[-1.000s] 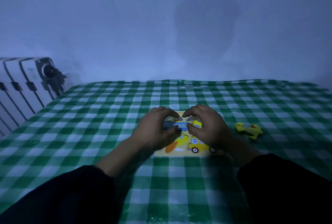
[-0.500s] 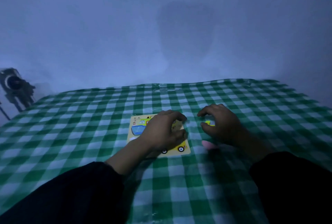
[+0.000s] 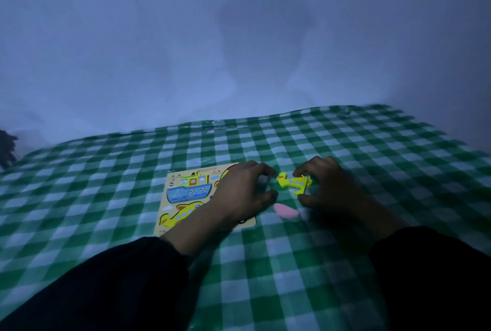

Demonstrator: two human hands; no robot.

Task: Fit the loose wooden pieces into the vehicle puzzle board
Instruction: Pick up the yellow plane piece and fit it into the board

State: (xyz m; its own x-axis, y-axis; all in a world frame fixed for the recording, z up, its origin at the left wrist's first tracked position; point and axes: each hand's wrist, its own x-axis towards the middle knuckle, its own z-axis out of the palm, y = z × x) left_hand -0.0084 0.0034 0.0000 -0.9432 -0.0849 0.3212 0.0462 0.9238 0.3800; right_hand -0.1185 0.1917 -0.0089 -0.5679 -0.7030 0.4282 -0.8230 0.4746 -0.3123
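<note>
The vehicle puzzle board (image 3: 170, 197) lies flat on the green checked cloth, left of centre, with a blue boat and a yellow plane picture showing. My left hand (image 3: 243, 192) rests over the board's right part, fingers curled and apart, holding nothing I can see. Just right of the board, my right hand (image 3: 329, 184) pinches a loose yellow plane piece (image 3: 292, 181) at its right end, the piece tilted up off the cloth. A loose pink piece (image 3: 285, 211) lies on the cloth below the two hands.
The green and white checked tablecloth (image 3: 345, 264) covers the whole table up to a pale wall behind. A dark object (image 3: 6, 148) stands at the far left edge. My dark sleeves fill the bottom corners.
My right hand left the board, went right to the yellow plane piece and took hold of it. My left hand stayed on the board. The view swung right, and the pink piece is uncovered.
</note>
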